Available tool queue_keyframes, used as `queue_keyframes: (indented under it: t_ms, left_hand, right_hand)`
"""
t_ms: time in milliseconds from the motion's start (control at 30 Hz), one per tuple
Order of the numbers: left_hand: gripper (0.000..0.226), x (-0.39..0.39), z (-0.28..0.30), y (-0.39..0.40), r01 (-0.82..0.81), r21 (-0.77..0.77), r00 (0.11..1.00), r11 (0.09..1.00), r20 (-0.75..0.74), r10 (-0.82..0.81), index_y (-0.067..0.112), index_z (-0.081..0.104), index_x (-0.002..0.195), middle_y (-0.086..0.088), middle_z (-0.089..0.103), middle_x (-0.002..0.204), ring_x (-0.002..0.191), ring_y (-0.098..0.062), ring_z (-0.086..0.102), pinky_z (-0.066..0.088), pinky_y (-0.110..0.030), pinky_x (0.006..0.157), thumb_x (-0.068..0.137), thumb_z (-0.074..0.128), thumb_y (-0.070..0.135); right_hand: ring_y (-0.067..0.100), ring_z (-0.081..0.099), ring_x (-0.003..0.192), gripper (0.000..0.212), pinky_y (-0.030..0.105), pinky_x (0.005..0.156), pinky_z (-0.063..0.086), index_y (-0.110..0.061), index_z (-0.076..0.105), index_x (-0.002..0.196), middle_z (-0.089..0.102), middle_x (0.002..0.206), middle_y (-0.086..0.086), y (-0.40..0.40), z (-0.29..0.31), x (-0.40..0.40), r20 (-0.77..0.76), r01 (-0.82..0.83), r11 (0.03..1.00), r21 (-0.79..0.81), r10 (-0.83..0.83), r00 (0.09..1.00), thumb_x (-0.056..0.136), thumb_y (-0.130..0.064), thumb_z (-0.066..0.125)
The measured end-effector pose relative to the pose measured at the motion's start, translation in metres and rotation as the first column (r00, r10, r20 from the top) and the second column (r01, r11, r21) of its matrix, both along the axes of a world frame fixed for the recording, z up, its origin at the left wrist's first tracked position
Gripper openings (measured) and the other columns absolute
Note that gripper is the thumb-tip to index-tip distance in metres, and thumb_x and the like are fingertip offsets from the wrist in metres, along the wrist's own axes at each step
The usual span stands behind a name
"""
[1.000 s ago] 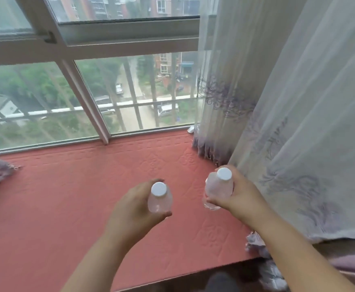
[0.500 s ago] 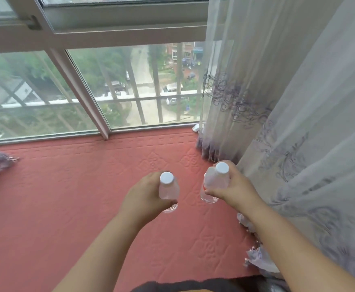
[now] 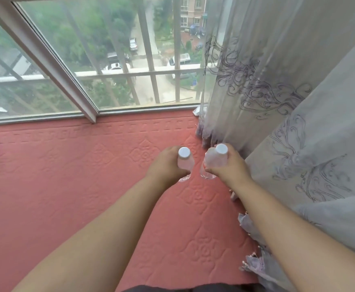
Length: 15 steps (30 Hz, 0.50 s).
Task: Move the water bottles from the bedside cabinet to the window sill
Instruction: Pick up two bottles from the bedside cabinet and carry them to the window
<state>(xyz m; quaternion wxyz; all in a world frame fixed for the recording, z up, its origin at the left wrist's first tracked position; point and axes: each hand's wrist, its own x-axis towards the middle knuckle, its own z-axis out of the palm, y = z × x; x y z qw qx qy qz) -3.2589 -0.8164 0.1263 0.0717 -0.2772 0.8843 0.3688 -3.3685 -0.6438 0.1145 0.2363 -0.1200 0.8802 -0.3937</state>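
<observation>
Two small clear plastic white-capped bottles (image 3: pixel 185 163) (image 3: pixel 214 160), gripped upright in left hand (image 3: pixel 166 165) and right hand (image 3: pixel 228 167), at pink quilted sill mat (image 3: pixel 67 175). Placing step; next, probably settle bases, then release.

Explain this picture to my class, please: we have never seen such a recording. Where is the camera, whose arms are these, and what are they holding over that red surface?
There is no machine here. A person wears a wide-angle camera on the head, looking forward and down, so the two bare arms reaching in from below are that person's own.

The left hand grips one small clear bottle with a white cap. The right hand grips a second bottle, tilted slightly. Both sit low over the red quilted mat covering the window sill; whether their bases touch it is hard to tell.

Behind is the window, with a street far below. On the right hangs a sheer patterned curtain.
</observation>
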Motion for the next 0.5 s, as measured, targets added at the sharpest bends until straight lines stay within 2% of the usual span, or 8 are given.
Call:
queue_keyframes:
  t_ms: [133,267,367,433,500]
  left_hand:
    - [0.057,-0.035,-0.025,-0.005,-0.036,0.033,0.999,0.999,0.013,0.035,0.029,0.061,0.124,0.006,0.062,0.117,0.107,-0.018,0.057,0.043,-0.029,0.083,0.070,0.082,0.024]
    - [0.047,-0.056,-0.045,-0.004,-0.077,0.038,0.997,0.996,0.010,0.077,0.028,0.066,0.113,0.008,0.066,0.106,0.101,-0.020,0.061,0.052,-0.035,0.085,0.069,0.079,0.018]
    - [0.054,-0.069,-0.066,-0.003,-0.075,0.056,0.997,0.996,0.032,0.073,0.031,0.065,0.118,0.006,0.066,0.115,0.106,-0.020,0.060,0.051,-0.035,0.089,0.068,0.080,0.015]
    - [0.064,-0.075,-0.079,-0.003,-0.084,0.076,0.995,0.994,0.056,0.079,0.033,0.062,0.126,0.006,0.064,0.122,0.112,-0.019,0.059,0.048,-0.028,0.089,0.068,0.082,0.015]
    - [0.071,-0.080,-0.089,-0.004,-0.094,0.091,0.994,0.991,0.068,0.088,0.033,0.059,0.132,0.006,0.062,0.130,0.120,-0.019,0.057,0.044,-0.024,0.089,0.068,0.083,0.015]
  right_hand:
    - [0.016,0.064,0.100,0.070,0.028,0.082,0.048,-0.031,0.058,0.121,0.068,0.109,-0.010,-0.006,-0.035,-0.027,0.038,0.064,0.998,0.014,-0.064,0.997,0.059,-0.022,0.090]
    - [0.014,0.064,0.096,0.069,0.021,0.072,0.043,-0.029,0.058,0.124,0.067,0.109,-0.009,-0.009,-0.061,-0.046,0.067,0.083,0.997,-0.009,-0.082,0.994,0.063,-0.013,0.088]
    - [0.012,0.065,0.096,0.069,0.015,0.070,0.045,-0.031,0.057,0.124,0.068,0.108,-0.010,-0.013,-0.082,-0.060,0.092,0.091,0.996,0.000,-0.091,0.992,0.065,-0.011,0.086]
    - [0.014,0.066,0.098,0.068,0.021,0.075,0.050,-0.030,0.057,0.123,0.068,0.108,-0.009,-0.018,-0.093,-0.065,0.104,0.105,0.994,-0.019,-0.102,0.989,0.065,-0.007,0.084]
    - [0.015,0.067,0.097,0.064,0.024,0.075,0.052,-0.028,0.058,0.122,0.069,0.106,-0.008,-0.022,-0.102,-0.069,0.107,0.102,0.994,-0.032,-0.098,0.989,0.068,-0.005,0.082]
